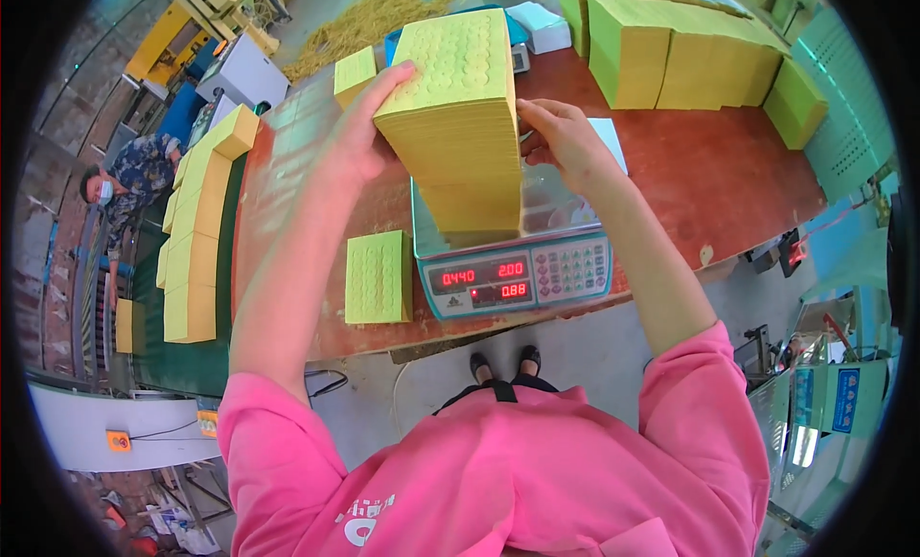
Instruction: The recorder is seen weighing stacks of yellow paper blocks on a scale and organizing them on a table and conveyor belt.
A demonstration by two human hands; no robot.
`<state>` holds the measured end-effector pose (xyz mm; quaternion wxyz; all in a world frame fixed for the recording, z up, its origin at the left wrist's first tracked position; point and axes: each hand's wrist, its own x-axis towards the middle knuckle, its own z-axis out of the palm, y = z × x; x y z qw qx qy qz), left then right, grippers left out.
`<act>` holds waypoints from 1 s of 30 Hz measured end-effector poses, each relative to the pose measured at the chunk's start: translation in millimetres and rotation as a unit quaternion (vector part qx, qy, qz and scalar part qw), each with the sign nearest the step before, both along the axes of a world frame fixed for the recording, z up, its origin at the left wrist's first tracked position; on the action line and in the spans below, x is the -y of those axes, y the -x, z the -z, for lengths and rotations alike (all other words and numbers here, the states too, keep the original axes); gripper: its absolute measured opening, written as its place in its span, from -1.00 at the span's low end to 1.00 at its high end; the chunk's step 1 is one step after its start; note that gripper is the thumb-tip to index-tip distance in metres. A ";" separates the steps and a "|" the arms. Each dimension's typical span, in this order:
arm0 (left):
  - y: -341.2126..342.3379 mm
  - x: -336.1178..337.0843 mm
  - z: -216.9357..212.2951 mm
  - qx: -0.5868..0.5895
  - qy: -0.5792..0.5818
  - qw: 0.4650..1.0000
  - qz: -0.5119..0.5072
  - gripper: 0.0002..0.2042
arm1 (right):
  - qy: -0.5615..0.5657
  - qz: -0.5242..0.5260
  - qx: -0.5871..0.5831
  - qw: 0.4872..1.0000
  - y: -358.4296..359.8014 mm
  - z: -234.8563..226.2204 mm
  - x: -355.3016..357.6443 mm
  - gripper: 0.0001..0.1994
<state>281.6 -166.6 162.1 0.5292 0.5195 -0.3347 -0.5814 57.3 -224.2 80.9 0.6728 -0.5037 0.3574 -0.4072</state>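
One tall yellow stack point(455, 140) shows over the scale point(522, 277), upper centre; I see the left hand point(366, 126) clasping it, the right hand point(563, 140) curled at its edge, whether pinching I can't tell.

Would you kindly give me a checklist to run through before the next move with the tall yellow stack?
1. Left hand on the tall yellow stack: ok, at its left side.
2. Right hand gripping it firmly: cannot tell.
3. Stack's base resting flat on the scale: cannot tell.
4. Display lit: ok, red digits show.
5. Keypad clear of hands: ok.
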 end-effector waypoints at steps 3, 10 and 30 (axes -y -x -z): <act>-3.9 1.7 1.8 0.018 -0.005 1.000 -0.012 -0.39 | 0.008 -0.003 -0.006 1.000 -0.5 3.2 1.7 -0.65; -15.3 6.1 19.0 0.037 0.023 0.999 0.004 -0.38 | 0.058 0.050 -0.082 0.994 -6.1 6.2 -0.8 -0.66; 38.1 19.0 122.1 -0.206 0.093 0.960 -0.166 -0.51 | 0.021 0.049 0.112 0.992 -43.3 43.5 30.4 -0.47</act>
